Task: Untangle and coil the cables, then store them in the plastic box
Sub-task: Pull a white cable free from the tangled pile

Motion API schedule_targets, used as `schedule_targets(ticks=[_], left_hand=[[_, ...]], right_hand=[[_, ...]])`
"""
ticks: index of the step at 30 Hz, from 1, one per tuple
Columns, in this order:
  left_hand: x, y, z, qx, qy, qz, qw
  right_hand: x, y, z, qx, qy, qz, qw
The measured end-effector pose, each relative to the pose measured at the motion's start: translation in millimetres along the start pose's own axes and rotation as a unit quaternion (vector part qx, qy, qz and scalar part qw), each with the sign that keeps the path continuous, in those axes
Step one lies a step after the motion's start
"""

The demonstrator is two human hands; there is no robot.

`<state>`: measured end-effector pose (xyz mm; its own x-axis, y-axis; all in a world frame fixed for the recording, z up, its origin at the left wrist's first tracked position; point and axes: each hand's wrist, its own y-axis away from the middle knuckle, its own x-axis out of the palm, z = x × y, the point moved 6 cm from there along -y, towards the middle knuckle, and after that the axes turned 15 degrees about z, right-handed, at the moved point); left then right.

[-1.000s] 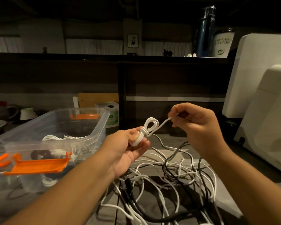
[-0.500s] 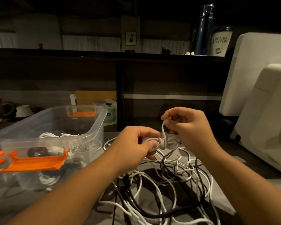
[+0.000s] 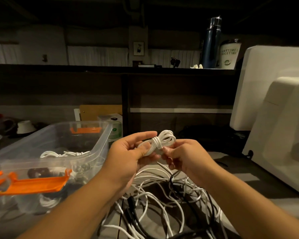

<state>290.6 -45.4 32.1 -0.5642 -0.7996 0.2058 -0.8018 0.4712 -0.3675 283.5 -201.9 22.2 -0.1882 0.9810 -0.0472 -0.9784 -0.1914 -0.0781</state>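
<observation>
Roughly partway, by the look of it. The left hand (image 3: 128, 157) curls round one end of a white cable bundle (image 3: 162, 140), just right of the plastic box (image 3: 100, 144), while the right hand (image 3: 185, 157) pinches the wrap at its middle; both are closed on it. Inside the box lie a few coiled cables (image 3: 64, 154). Right of the box, below the hands, a tangle of cables (image 3: 162, 200) sprawls on the surface (image 3: 248, 185), so most sorting seemingly remains.
</observation>
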Motion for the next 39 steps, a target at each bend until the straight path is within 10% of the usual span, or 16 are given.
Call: schedule_targets(ticks=[18, 39], left_hand=[[-7, -3, -2, 0.000, -0.142, -0.026, 0.990], [18, 6, 16, -0.116, 0.178, 0.054, 0.976]], right_hand=[[11, 2, 5, -0.117, -0.057, 0.013, 0.991], [10, 13, 20, -0.215, 0.150, -0.083, 0.962]])
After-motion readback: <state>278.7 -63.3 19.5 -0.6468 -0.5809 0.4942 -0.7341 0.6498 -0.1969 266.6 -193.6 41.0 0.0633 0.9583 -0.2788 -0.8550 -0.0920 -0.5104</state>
